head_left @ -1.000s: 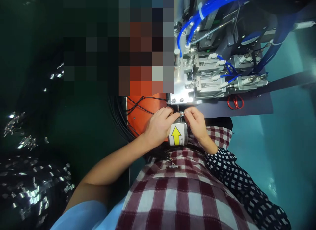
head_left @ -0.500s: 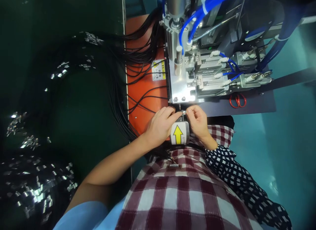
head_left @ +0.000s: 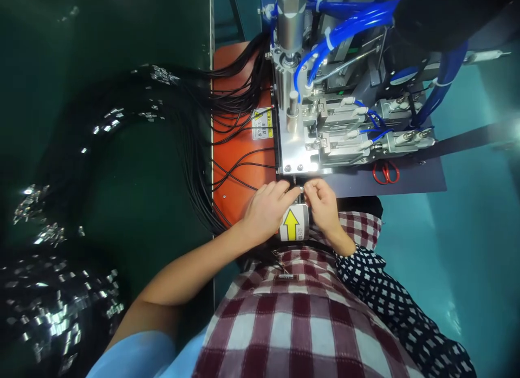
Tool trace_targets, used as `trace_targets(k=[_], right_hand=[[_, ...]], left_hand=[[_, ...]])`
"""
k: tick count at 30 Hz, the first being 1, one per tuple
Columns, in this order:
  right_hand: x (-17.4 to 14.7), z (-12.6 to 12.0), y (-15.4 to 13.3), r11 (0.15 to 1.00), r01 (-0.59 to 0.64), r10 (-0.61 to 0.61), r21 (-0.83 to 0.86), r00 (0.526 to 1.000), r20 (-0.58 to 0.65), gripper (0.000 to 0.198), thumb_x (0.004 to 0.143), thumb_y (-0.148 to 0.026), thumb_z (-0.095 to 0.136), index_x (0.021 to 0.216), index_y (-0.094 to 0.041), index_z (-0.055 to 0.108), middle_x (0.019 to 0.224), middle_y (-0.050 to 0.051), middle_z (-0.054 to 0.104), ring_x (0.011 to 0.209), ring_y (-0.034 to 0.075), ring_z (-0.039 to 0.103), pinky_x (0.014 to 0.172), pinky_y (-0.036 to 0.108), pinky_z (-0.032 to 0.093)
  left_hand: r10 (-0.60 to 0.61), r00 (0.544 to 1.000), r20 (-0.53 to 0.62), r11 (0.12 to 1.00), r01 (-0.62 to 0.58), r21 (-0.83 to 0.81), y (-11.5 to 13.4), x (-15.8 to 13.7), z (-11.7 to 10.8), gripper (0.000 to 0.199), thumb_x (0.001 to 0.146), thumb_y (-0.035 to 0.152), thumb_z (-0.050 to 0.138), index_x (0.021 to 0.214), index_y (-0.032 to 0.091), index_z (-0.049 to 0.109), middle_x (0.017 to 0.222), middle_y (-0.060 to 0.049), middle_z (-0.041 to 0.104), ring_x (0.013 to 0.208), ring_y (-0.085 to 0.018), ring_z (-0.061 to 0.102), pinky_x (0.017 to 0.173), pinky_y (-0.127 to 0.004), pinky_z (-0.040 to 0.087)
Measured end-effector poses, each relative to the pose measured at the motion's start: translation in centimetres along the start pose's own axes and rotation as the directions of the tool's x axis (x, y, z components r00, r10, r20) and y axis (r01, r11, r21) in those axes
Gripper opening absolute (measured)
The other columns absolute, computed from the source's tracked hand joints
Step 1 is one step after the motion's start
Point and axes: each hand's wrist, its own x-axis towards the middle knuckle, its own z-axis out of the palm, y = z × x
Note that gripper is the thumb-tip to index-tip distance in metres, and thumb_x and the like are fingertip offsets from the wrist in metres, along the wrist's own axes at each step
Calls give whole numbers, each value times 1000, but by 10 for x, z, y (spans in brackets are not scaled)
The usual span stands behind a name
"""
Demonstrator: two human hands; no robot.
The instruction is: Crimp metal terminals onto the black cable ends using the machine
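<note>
At the front edge of the machine, my two hands meet over a small shiny metal cable connector [head_left: 301, 190]. My right hand [head_left: 324, 206] is closed, its thumb and forefinger pinching the connector's right end. From the other side, my left hand [head_left: 266, 211] is closed with its thumb against the left end; what lies under its curled fingers is hidden. Just below the fingertips is a guide block with a yellow arrow label [head_left: 291, 225]. Thin black cables [head_left: 244, 164] cross the orange machine base [head_left: 227, 150] beside my left hand.
The metal press head [head_left: 290, 142] with blue air hoses [head_left: 353, 15] stands just beyond my hands. Red-handled scissors [head_left: 385, 173] lie on the grey plate [head_left: 422, 177] at right. A thick bundle of black cables [head_left: 122, 91] with shiny ends covers the dark green table [head_left: 134, 188].
The view has shifted slightly, so the machine appears a little lower. Both hands keep their grip near the same spot, with the right fingers slightly nearer the left thumb.
</note>
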Motion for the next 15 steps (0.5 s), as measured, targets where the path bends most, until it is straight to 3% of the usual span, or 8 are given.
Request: trace_targets(k=[10, 15], right_hand=[[0, 1, 12, 984, 154, -155, -85, 988, -8, 23, 95, -41, 49, 83, -22, 49, 69, -4, 47, 59, 12, 45, 58, 28, 41], [2, 0, 9, 992, 123, -123, -20, 992, 17, 25, 93, -44, 51, 81, -22, 49, 64, -4, 47, 56, 12, 44, 52, 26, 39]], left_hand=[[-25, 1000, -11, 998, 26, 57, 9, 4, 1, 32, 97, 21, 39, 120, 17, 61, 99, -10, 62, 85, -21, 55, 70, -32, 43], [-61, 994, -95, 982, 43, -183, -2, -4, 3, 33, 95, 15, 40, 120, 18, 62, 103, -9, 61, 94, -21, 56, 82, -34, 48]])
